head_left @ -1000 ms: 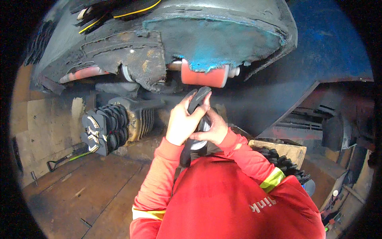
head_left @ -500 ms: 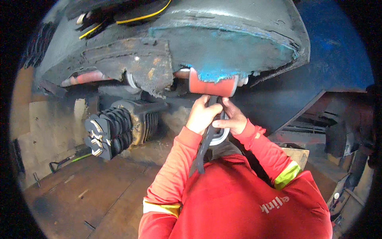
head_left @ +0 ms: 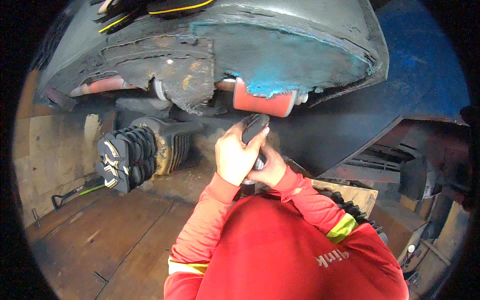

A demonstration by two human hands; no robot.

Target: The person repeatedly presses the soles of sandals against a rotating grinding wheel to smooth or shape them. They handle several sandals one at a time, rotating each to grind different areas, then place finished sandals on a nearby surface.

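A dark flip-flop (head_left: pixel 255 127) is held between my two hands, just below a red sanding drum (head_left: pixel 262 103). Its sole end is tilted upward, and a small gap seems to separate it from the drum. My left hand (head_left: pixel 234 156) wraps the flip-flop from the left, fingers closed around its side. My right hand (head_left: pixel 270 166) grips the lower part from the right, thumb across it. Pale straps show partly between the palms; the rest of the flip-flop is hidden by my hands.
A dusty machine hood (head_left: pixel 300 60) with a torn blue edge overhangs the drum. Yellow-edged flip-flops (head_left: pixel 180 7) lie on top of it. At left, several black flip-flops (head_left: pixel 116 167) hang stacked by a ribbed casing (head_left: pixel 172 145). A wooden box (head_left: pixel 367 196) holding dark pieces stands right.
The flip-flop has come down from the drum and turned, from edge-on to showing its broad face. Both hands have shifted left and lower, the left hand now wrapping its side.
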